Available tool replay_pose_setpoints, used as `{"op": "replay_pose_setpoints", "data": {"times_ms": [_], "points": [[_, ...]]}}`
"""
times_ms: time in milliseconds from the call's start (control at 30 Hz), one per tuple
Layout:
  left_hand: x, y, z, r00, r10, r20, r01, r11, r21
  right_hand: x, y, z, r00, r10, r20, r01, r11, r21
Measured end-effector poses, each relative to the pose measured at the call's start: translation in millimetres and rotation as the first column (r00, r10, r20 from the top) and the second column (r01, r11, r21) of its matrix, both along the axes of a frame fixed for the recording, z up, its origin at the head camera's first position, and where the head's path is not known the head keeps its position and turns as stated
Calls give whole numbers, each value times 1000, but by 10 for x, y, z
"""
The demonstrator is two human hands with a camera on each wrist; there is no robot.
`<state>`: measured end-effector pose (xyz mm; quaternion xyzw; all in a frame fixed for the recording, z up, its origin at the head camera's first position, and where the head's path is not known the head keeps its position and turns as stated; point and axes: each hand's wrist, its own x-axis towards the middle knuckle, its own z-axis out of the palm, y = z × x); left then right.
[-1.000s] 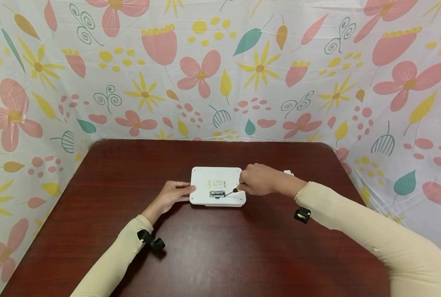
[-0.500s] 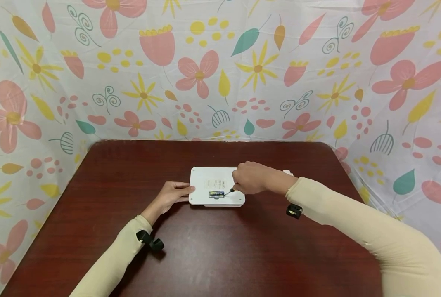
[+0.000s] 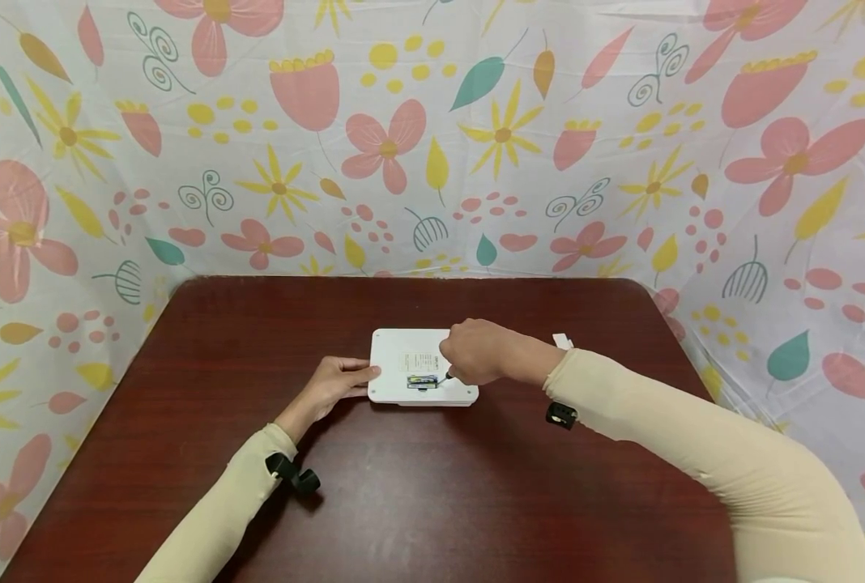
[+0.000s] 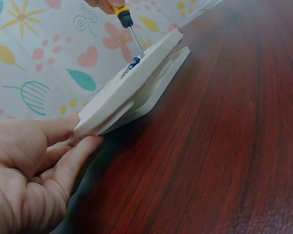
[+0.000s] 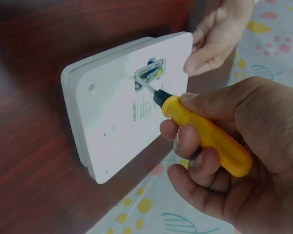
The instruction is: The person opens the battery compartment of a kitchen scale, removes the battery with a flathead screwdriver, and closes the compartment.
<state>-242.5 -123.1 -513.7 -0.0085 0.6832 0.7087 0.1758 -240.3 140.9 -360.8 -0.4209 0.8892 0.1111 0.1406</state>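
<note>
A white, flat, two-layered device [image 3: 389,356] lies on the table with its labelled underside up. In that underside is an uncovered battery compartment with a blue-and-yellow battery [image 5: 154,74]. My left hand [image 3: 330,380] pinches the device's left edge, thumb on top and fingers below. My right hand [image 3: 479,352] grips a screwdriver [image 5: 207,134] by its yellow handle, over the device's right part. The screwdriver's metal shaft slants down to the end of the battery compartment. Whether its tip touches the battery or the compartment wall, I cannot tell.
The dark red-brown wooden table [image 3: 418,494] ends at a flower-patterned curtain [image 3: 432,202] behind and at both sides. A small white piece [image 3: 562,341] lies beyond my right forearm. Black wrist cameras [image 3: 291,474] sit on both sleeves.
My right hand has shifted left over the device with the screwdriver, whose tip stays at the compartment's right end. The left hand keeps its hold, and the device stays in place.
</note>
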Motion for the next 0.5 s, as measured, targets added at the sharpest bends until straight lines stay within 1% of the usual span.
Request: {"op": "replay_pose_setpoints", "data": {"times_ms": [167, 333, 500], "points": [[7, 7, -3, 1000, -3, 1, 3, 1000, -2, 18, 18, -28, 1000, 7, -1, -7, 1000, -17], [-6, 6, -17, 1000, 1, 7, -1, 1000, 8, 13, 126, -50, 1000, 6, 17, -4, 995, -98], [-19, 5, -27, 1000, 5, 0, -5, 1000, 14, -13, 237, -103, 999, 49, 3, -48, 982, -183]]}}
